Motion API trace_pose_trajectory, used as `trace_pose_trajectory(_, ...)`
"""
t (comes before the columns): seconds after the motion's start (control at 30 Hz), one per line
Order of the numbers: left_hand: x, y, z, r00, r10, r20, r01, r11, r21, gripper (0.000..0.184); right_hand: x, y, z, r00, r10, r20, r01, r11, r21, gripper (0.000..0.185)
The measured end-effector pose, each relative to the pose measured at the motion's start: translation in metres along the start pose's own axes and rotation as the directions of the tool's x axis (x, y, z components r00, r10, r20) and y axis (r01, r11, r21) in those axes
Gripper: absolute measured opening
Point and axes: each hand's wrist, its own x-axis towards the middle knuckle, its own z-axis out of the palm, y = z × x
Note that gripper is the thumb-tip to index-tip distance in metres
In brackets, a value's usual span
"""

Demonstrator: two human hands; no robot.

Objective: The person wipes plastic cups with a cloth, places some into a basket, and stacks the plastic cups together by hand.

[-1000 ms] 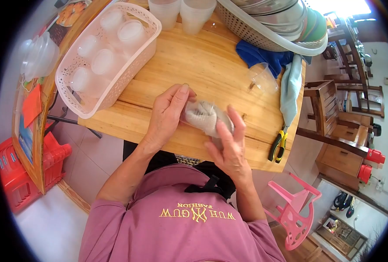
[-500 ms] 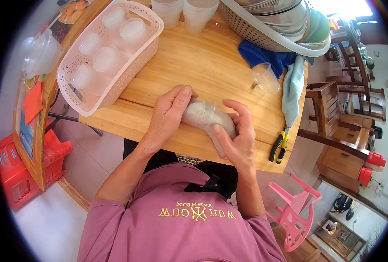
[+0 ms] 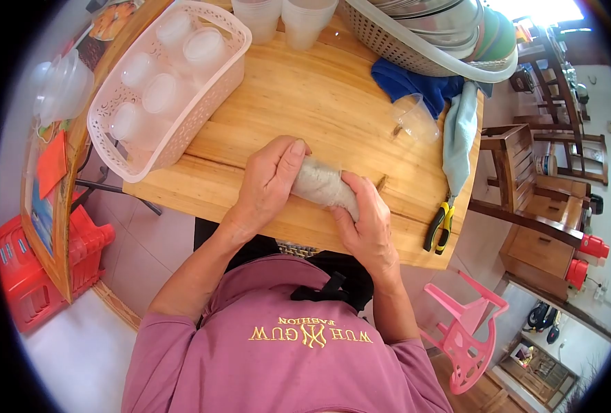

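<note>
- Greyish white, with a crinkled surface, the roll (image 3: 324, 183) sits between the person's two hands over the near part of the table; I can't tell whether it touches the wood.
- The left hand (image 3: 272, 177) closes around one end, thumb laid along the top.
- The right hand (image 3: 366, 221) wraps the other end, a little nearer the body, fingers and thumb curled about it. Only the middle of the roll shows between them.
- Just on the body side of the grip runs the near edge of the wooden table (image 3: 298, 96), with both forearms crossing it.
- Beyond the grip, an open stretch of boards gives the hands room, right up to two stacks of plastic cups (image 3: 307, 22).
- Left of the grip, a pink basket (image 3: 212, 96) of frosted containers (image 3: 161, 93) takes up that side, its nearest corner close to the table's edge.
- Right of the grip there's a strip of wood, then pliers (image 3: 440, 227) near the right edge, with a pale blue cloth (image 3: 459, 138) stretching away beyond them.
- Farther out, beyond and right: a clear cup (image 3: 419, 118), a dark blue cloth (image 3: 410, 82), and a grey basket (image 3: 395, 43) with metal bowls.
</note>
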Motion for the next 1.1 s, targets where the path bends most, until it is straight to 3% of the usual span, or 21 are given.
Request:
trace_pose_trajectory(0.1, -0.002, 0.005, -0.003, 0.999, -0.018, 0.05, 0.017, 1.0, 0.016, 0.044, 0.002, -0.001, -0.002, 0.997, 0.074, 0.009, -0.074, 0.995, 0.062, 0.045)
trace_pose_trajectory(0.17, -0.002, 0.006, -0.004, 0.997, -0.005, 0.082, 0.004, 1.0, 0.006, 0.044, -0.001, 0.002, -0.004, 0.975, 0.224, 0.0, -0.208, 0.909, 0.362, 0.039)
trace_pose_trajectory(0.2, -0.002, 0.006, -0.003, 0.997, -0.006, 0.081, 0.006, 1.0, 0.007, 0.044, -0.001, 0.0, -0.008, 0.975, 0.224, 0.001, -0.209, 0.908, 0.363, 0.039)
trace_pose_trajectory(0.27, -0.002, 0.004, 0.001, 0.998, -0.058, 0.015, 0.06, 0.987, -0.152, 0.043, -0.004, -0.008, -0.018, 0.908, 0.417, -0.031, -0.35, 0.799, 0.488, 0.037)
trace_pose_trajectory(0.3, -0.002, 0.005, -0.001, 0.998, -0.059, 0.015, 0.061, 0.986, -0.153, 0.043, -0.008, -0.006, -0.023, 0.908, 0.418, -0.03, -0.352, 0.799, 0.487, 0.037)
trace_pose_trajectory(0.37, -0.003, 0.01, -0.006, 0.979, -0.201, 0.042, 0.205, 0.953, -0.223, 0.043, -0.017, 0.001, -0.031, 0.838, 0.537, -0.097, -0.373, 0.693, 0.618, 0.035)
trace_pose_trajectory(0.47, -0.003, 0.013, -0.003, 0.978, -0.21, -0.017, 0.197, 0.94, -0.278, 0.04, -0.019, 0.008, -0.037, 0.812, 0.555, -0.18, -0.22, 0.576, 0.787, 0.044)
trace_pose_trajectory(0.57, -0.003, 0.01, 0.003, 0.977, -0.208, -0.052, 0.182, 0.934, -0.307, 0.037, -0.023, 0.006, -0.04, 0.839, 0.526, -0.138, -0.205, 0.541, 0.815, 0.057)
trace_pose_trajectory(0.6, -0.003, 0.003, 0.004, 0.977, -0.207, -0.054, 0.182, 0.936, -0.303, 0.037, -0.02, 0.003, -0.034, 0.905, 0.416, -0.087, -0.273, 0.725, 0.633, 0.056)
trace_pose_trajectory(0.67, -0.003, -0.013, 0.003, 0.999, 0.049, 0.013, -0.047, 0.991, -0.127, 0.037, -0.009, -0.002, -0.019, 0.99, 0.14, -0.007, -0.134, 0.956, 0.263, 0.059)
trace_pose_trajectory(0.7, -0.003, -0.01, 0.0, 0.999, 0.05, 0.001, -0.05, 0.992, -0.118, 0.037, -0.005, -0.008, -0.013, 0.991, 0.131, -0.002, -0.125, 0.954, 0.272, 0.059)
trace_pose_trajectory(0.73, -0.004, -0.006, -0.003, 0.997, 0.06, 0.057, -0.054, 0.994, -0.091, 0.038, -0.002, -0.018, -0.01, 0.959, 0.279, 0.044, -0.276, 0.893, 0.357, 0.058)
trace_pose_trajectory(0.83, -0.006, 0.0, -0.006, 0.993, 0.018, 0.117, -0.007, 0.996, -0.093, 0.039, 0.007, -0.03, -0.007, 0.788, 0.565, 0.243, -0.589, 0.578, 0.565, 0.059)
trace_pose_trajectory(0.87, -0.006, 0.001, -0.006, 0.99, -0.028, 0.135, 0.046, 0.991, -0.129, 0.039, 0.002, -0.018, 0.001, 0.876, 0.468, 0.112, -0.465, 0.763, 0.448, 0.058)
trace_pose_trajectory(0.9, -0.006, 0.004, -0.007, 0.991, -0.027, 0.132, 0.044, 0.991, -0.128, 0.039, 0.001, -0.014, 0.003, 0.913, 0.403, 0.056, -0.393, 0.839, 0.376, 0.057)
trace_pose_trajectory(0.93, -0.006, 0.008, -0.008, 0.977, -0.155, 0.146, 0.187, 0.951, -0.247, 0.039, -0.001, -0.01, 0.005, 0.942, 0.335, -0.001, -0.32, 0.901, 0.293, 0.057)
trace_pose_trajectory(0.97, -0.005, 0.012, -0.008, 0.944, -0.277, 0.178, 0.324, 0.875, -0.359, 0.04, -0.001, -0.009, 0.005, 0.973, 0.228, -0.034, -0.216, 0.951, 0.222, 0.057)
trace_pose_trajectory(1.03, -0.004, 0.017, -0.014, 0.911, -0.33, 0.247, 0.409, 0.802, -0.436, 0.041, -0.004, -0.007, 0.003, 0.991, 0.123, -0.059, -0.113, 0.983, 0.143, 0.056)
trace_pose_trajectory(1.07, -0.003, 0.017, -0.017, 0.872, -0.374, 0.317, 0.488, 0.716, -0.499, 0.041, -0.006, -0.006, 0.001, 0.991, 0.118, -0.07, -0.105, 0.981, 0.163, 0.055)
trace_pose_trajectory(1.1, -0.004, 0.013, -0.019, 0.87, -0.374, 0.321, 0.491, 0.715, -0.498, 0.041, -0.008, -0.007, -0.001, 0.99, 0.117, -0.076, -0.103, 0.98, 0.172, 0.055)
